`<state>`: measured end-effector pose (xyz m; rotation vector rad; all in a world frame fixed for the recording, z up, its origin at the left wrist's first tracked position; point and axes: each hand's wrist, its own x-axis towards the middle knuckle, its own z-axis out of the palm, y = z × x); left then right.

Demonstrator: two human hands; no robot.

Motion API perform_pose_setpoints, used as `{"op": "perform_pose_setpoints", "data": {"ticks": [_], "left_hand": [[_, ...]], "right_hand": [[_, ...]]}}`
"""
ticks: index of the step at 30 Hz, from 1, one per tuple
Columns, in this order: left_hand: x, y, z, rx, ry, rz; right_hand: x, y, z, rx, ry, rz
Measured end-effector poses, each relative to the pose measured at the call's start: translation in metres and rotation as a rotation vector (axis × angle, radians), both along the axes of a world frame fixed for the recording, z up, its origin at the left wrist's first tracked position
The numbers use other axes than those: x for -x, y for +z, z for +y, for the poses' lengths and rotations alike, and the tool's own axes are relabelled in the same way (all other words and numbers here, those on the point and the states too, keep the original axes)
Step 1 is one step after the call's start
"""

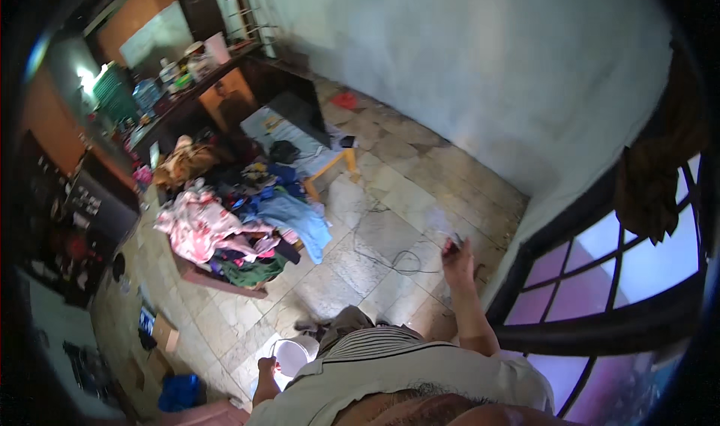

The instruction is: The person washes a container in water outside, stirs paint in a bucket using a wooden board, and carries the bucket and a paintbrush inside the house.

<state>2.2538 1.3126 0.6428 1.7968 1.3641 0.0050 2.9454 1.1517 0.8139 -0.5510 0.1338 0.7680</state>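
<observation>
My left hand is low at my left side, closed on the rim or handle of a white bucket that stands on the tiled floor by my feet. My right hand is raised in front of the window wall, its fingers closed around a small dark object that is too blurred to name. A thin dark cable lies looped on the tiles just left of that hand. Whether the cable joins the object is not clear.
A heap of mixed clothes covers a low bench on the left. Beyond it stand a small wooden table and a dark counter crowded with containers. A dark-framed window with a hanging cloth fills the right. A cardboard box sits lower left.
</observation>
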Motion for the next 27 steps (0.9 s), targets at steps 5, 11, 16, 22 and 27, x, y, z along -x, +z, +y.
{"op": "perform_pose_setpoints", "data": {"ticks": [5,11,16,22,27], "left_hand": [[-0.074,-0.040,0.061,0.333,0.587,-0.071],[-0.136,-0.039,0.145,0.490,0.389,-0.150],[-0.190,-0.015,0.187,0.457,0.054,-0.163],[-0.250,-0.010,0.240,0.506,-0.001,-0.378],[-0.288,-0.065,0.285,0.524,0.236,-0.141]], "right_hand": [[0.001,0.027,0.028,0.025,0.041,-0.013],[-0.021,0.006,0.045,0.084,0.061,-0.021],[-0.026,0.016,0.077,0.219,0.009,0.014],[-0.034,0.036,0.133,0.197,-0.014,-0.034],[-0.039,0.045,0.181,0.157,0.038,-0.074]]}}
